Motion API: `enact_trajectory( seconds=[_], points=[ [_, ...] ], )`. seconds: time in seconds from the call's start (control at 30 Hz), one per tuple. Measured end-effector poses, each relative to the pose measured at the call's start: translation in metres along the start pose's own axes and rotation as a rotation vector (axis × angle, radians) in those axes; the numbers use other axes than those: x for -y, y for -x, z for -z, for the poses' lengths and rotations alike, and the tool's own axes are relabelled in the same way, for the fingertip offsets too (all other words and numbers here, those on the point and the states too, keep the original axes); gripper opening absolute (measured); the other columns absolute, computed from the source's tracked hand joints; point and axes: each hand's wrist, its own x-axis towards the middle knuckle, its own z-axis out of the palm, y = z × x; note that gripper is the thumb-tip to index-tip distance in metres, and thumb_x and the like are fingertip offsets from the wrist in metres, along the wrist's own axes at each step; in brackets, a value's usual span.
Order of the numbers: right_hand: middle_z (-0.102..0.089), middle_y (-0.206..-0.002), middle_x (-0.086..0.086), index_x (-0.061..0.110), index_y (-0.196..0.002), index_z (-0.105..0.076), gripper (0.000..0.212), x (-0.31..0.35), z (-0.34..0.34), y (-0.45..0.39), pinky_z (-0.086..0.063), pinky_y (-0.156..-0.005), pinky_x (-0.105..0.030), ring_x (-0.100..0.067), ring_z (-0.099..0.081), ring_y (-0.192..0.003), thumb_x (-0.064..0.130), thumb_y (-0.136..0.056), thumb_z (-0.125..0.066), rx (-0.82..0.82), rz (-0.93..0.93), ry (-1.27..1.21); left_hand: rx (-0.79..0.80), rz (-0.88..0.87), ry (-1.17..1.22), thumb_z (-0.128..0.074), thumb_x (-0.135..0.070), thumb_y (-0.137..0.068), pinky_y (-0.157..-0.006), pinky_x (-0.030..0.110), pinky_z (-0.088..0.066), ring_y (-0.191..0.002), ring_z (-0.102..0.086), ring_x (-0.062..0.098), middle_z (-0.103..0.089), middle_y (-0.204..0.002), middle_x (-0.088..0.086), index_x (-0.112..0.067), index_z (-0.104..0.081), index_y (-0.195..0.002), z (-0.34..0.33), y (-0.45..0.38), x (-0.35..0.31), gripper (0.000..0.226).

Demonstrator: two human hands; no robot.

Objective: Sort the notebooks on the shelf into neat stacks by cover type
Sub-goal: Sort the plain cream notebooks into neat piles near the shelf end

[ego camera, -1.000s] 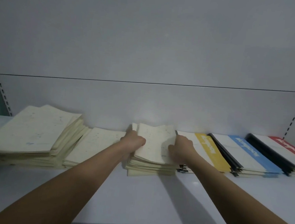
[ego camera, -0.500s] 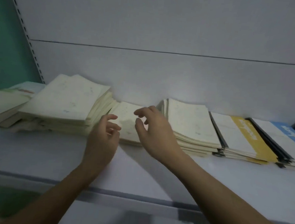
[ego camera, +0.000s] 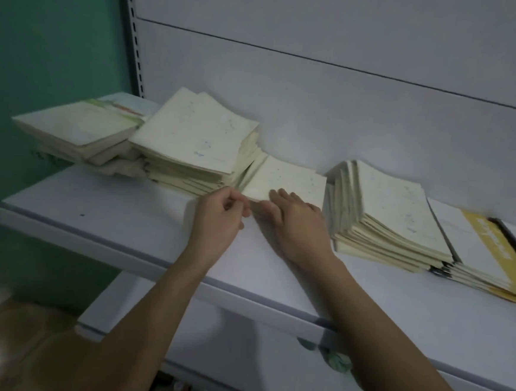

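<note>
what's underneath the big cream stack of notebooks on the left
More cream notebooks splay out beneath the big stack, resting on the white shelf. A flat notebook slips under its right edge. How far under is hidden.

Left grip (ego camera: 217, 220) loosely curled, right grip (ego camera: 294, 223) flat, fingers extended, both arms outstretched

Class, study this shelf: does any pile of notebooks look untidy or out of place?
Yes. The big cream stack at left is fanned, its lower books splayed sideways. A low cream pile lies wedged against it, under both hands. The left-end stack overhangs the shelf edge. The cream stack at right leans.
</note>
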Motion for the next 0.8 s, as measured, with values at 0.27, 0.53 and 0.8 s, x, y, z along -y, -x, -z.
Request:
enact_trajectory(
  seconds=[0.27,0.53,0.8],
  points=[
    [-0.069,-0.097,0.001,0.019,-0.102,-0.065,0.054,0.001,0.033,0.026,-0.049,-0.078,-0.037,-0.018,-0.061,-0.089,0.053,-0.100,-0.023,0.000,-0.101,-0.440,0.506,0.387,0.517,-0.034,-0.055,-0.099,-0.068,0.041,-0.057,-0.083,-0.070,0.031,-0.071,-0.108,0.017,-0.017,-0.058,-0.122,0.001,-0.002,-0.028,0.050],
    [-0.064,-0.103,0.012,0.035,-0.127,-0.053,0.046,-0.005,0.077,0.029,-0.048,-0.080,-0.035,-0.009,-0.058,-0.090,0.060,-0.098,-0.028,0.085,0.000,-0.316,0.751,0.664,0.670,-0.043,-0.008,-0.090,-0.066,0.045,-0.059,-0.080,-0.064,0.032,-0.060,-0.099,0.020,0.002,-0.051,-0.118,-0.011,-0.040,-0.082,0.031],
    [-0.029,-0.156,0.002,0.018,-0.151,-0.023,0.095,-0.010,0.067,-0.005,-0.028,-0.105,-0.025,-0.014,-0.029,-0.140,0.049,-0.078,-0.074,-0.172,-0.393,-0.439,0.396,0.168,0.204,-0.036,0.002,-0.091,-0.056,0.026,-0.050,-0.080,-0.058,0.019,-0.058,-0.094,0.004,-0.018,-0.043,-0.120,0.031,-0.088,-0.137,0.036]
  ],
)
